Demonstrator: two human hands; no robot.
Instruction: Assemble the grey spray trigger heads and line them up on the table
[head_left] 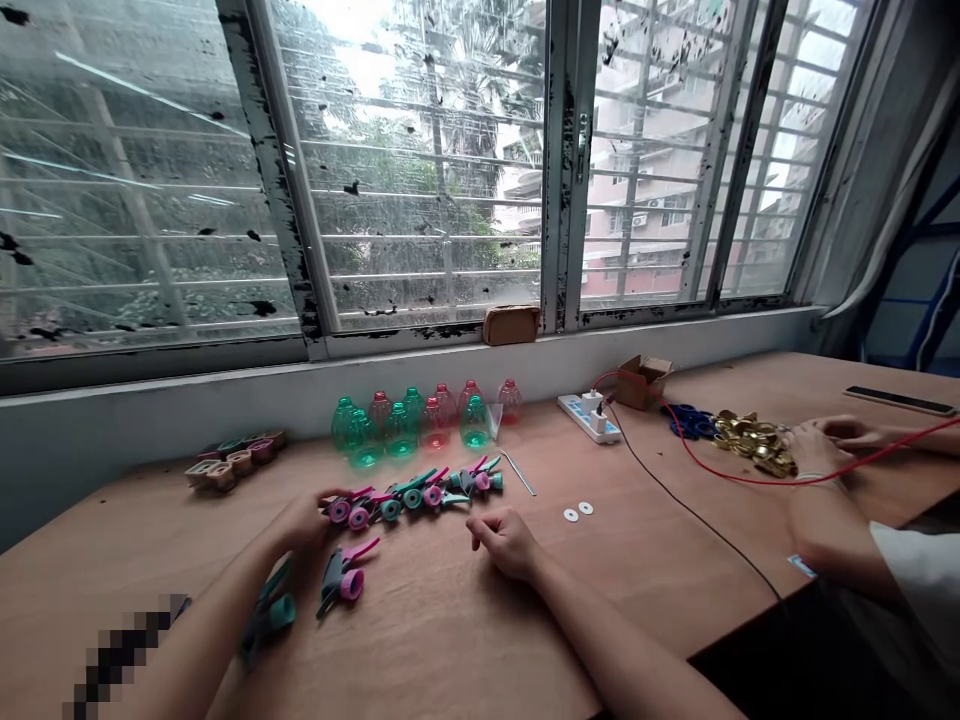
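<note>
Clear plastic btls (400, 430), green- and red-tinted, stand upright in a cluster at back of counter (457, 640), under the window; can't tell if anything's inside. Open cardboard box (643, 382) sits back right, contents hidden.

My L hand (304, 522) is on the left end of a line of pink/teal trigger spray heads (411, 492) lying just in front of the btls; fingers touch the heads, can't tell if clamped on one. R hand (504, 543) rests on the counter, fingers loosely curled, nothing in it, just below the line. Two loose heads lie nearer me: grey/pink one (341, 580) btwn the hands, teal one (268, 615) by L forearm.

Far right, a co-worker's hands (825, 445) are beside a pile of brass caps (750, 440), blue rings (690, 420) next to it, red cable (750, 482) across. Also on counter: white power strip (589, 418), two white washers (577, 510), thin metal rod (519, 472), small parts (236, 460) at left, phone (900, 400). Window (420, 180) has rain-spotted glass and metal grilles.
</note>
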